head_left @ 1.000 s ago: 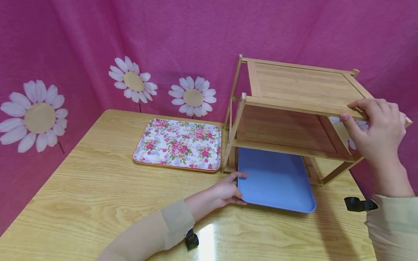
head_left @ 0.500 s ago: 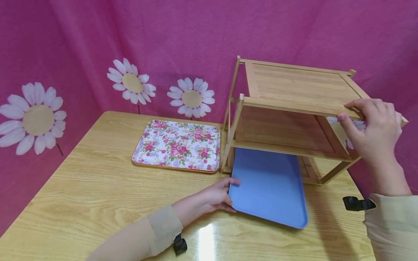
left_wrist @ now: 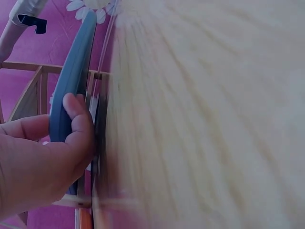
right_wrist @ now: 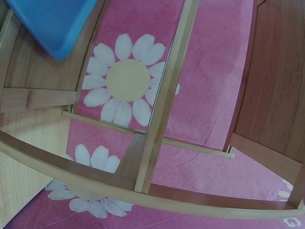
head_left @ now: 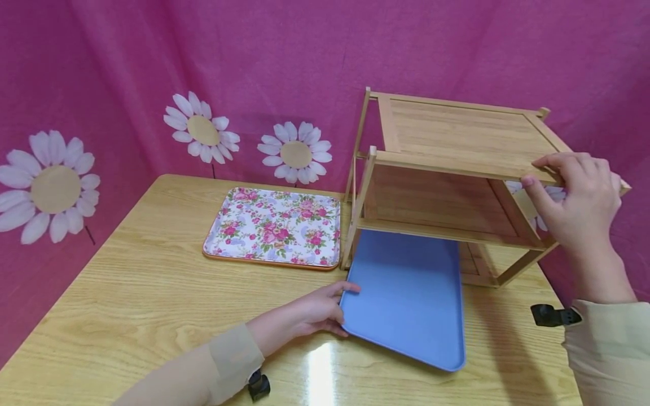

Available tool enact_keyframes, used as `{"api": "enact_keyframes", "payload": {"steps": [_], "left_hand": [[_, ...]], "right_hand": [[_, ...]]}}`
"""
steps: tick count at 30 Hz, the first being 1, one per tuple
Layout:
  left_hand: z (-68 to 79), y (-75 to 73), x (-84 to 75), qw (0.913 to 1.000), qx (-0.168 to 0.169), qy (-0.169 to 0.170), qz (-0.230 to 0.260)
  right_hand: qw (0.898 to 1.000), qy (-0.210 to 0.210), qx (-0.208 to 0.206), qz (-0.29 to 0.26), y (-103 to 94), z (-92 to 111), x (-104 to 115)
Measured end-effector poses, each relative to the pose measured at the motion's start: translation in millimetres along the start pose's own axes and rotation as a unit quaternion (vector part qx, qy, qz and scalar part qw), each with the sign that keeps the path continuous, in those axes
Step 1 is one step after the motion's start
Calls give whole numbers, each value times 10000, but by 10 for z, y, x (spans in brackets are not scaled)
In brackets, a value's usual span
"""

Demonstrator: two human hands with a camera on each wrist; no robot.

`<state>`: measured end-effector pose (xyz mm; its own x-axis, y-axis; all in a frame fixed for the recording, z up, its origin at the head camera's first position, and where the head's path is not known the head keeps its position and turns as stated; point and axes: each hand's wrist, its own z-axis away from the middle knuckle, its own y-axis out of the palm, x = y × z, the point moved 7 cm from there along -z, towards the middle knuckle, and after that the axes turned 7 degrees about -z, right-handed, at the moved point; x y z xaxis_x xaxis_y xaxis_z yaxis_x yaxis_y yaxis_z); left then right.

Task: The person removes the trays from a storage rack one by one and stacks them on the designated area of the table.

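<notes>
A plain blue tray (head_left: 406,304) sticks out toward the person from the lowest level of a wooden shelf rack (head_left: 457,132). Its back part is hidden under the middle shelf. My left hand (head_left: 320,309) pinches the tray's left edge near the front corner. In the left wrist view the thumb and fingers of the left hand (left_wrist: 52,152) grip the rim of the blue tray (left_wrist: 71,81) from both sides, close over the table. My right hand (head_left: 584,203) holds the front right edge of the rack's top shelf, thumb in front and fingers over the top.
Left of the rack lies a floral tray (head_left: 274,228), with an orange rim showing beneath it. The wooden table (head_left: 152,293) backs onto a pink cloth (head_left: 284,56) printed with white daisies. In the right wrist view, a blue tray corner (right_wrist: 59,43) shows inside the rack.
My left hand has drawn the blue tray toward the person and to the left, so more of it shows outside the rack. The right hand keeps its hold on the top shelf.
</notes>
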<state>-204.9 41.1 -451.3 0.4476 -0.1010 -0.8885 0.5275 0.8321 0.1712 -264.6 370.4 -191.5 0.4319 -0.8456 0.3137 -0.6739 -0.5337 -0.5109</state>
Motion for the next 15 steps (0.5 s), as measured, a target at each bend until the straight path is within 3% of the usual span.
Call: {"api": "enact_keyframes", "payload": {"steps": [15], "left_hand": [[98, -165, 12, 9978, -366, 7, -555]], "right_hand": [[10000, -15, -1, 32, 6, 0, 1]]}}
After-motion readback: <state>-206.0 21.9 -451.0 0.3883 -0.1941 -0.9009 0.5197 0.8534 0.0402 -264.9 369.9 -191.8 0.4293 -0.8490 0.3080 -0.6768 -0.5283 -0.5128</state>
